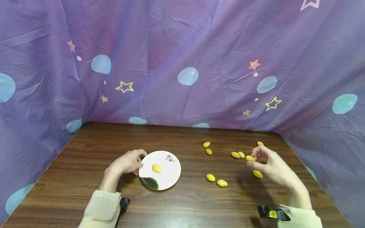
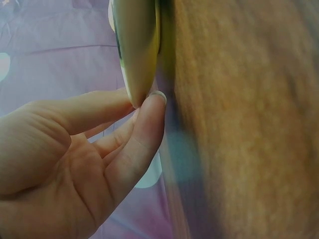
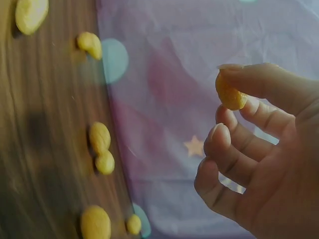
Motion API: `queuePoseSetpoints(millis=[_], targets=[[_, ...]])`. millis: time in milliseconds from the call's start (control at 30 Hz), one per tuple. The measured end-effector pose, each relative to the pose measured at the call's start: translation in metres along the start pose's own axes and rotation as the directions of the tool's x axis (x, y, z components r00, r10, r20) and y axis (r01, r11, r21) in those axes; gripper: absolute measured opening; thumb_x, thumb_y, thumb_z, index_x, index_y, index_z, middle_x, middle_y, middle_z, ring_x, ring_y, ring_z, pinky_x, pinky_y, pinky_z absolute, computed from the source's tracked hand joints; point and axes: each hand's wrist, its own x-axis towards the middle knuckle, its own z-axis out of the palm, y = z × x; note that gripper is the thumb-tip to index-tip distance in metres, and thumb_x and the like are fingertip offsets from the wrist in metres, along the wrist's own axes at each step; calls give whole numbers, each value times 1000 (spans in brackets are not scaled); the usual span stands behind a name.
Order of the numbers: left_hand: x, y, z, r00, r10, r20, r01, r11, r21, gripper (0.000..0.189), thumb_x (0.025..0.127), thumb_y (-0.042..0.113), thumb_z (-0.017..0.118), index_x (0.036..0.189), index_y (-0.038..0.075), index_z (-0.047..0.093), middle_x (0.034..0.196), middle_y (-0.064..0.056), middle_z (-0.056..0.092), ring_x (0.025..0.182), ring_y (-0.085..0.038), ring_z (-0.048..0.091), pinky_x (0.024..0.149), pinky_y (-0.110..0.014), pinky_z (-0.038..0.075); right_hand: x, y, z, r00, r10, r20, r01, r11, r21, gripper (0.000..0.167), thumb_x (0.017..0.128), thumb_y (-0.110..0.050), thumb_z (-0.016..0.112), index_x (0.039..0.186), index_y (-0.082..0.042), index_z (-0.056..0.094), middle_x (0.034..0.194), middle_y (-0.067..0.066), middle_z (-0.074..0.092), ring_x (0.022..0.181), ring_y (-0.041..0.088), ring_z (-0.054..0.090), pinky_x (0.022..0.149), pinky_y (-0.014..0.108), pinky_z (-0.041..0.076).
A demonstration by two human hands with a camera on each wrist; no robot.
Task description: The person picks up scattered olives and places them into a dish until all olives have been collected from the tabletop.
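My left hand [image 1: 129, 163] pinches the left rim of a round white plate [image 1: 169, 172], thumb on one side and fingers on the other. In the left wrist view the plate [image 2: 137, 55] shows edge-on between the fingertips. One small yellow oval fruit [image 1: 156, 168] lies on the plate, whose face has a dark green patch and a small black print. Over the right part of the table my right hand [image 1: 271, 164] pinches another yellow fruit [image 3: 230, 92] between thumb and forefinger, above the tabletop. The other fingers of that hand curl loosely.
Several more yellow fruits lie on the brown wooden table [image 1: 182, 205]: a pair [image 1: 216, 180] right of the plate, another pair farther back, two touching [image 1: 235, 155] left of my right hand, and one [image 1: 257, 174] below it. A purple patterned cloth [image 1: 159, 104] surrounds the table.
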Motion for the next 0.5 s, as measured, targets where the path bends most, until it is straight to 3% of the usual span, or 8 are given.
queuePoseSetpoints(millis=[233, 500], targets=[[-1, 0, 0, 1000, -4, -1, 4, 1000, -9, 42, 83, -12, 58, 124, -5, 55, 82, -14, 52, 58, -21, 61, 54, -31, 57, 12, -16, 32, 998, -54, 39, 53, 998, 24, 27, 83, -9, 76, 95, -7, 52, 80, 3, 58, 66, 10, 59, 54, 25, 47], [-1, 0, 0, 1000, -4, -1, 4, 1000, -16, 41, 85, -12, 59, 125, -4, 55, 84, -15, 52, 58, -21, 61, 55, -32, 57, 27, -40, 90, 984, -125, 130, 125, 992, 10, 26, 83, -15, 77, 92, -15, 53, 69, -6, 58, 60, 9, 56, 53, 26, 47]])
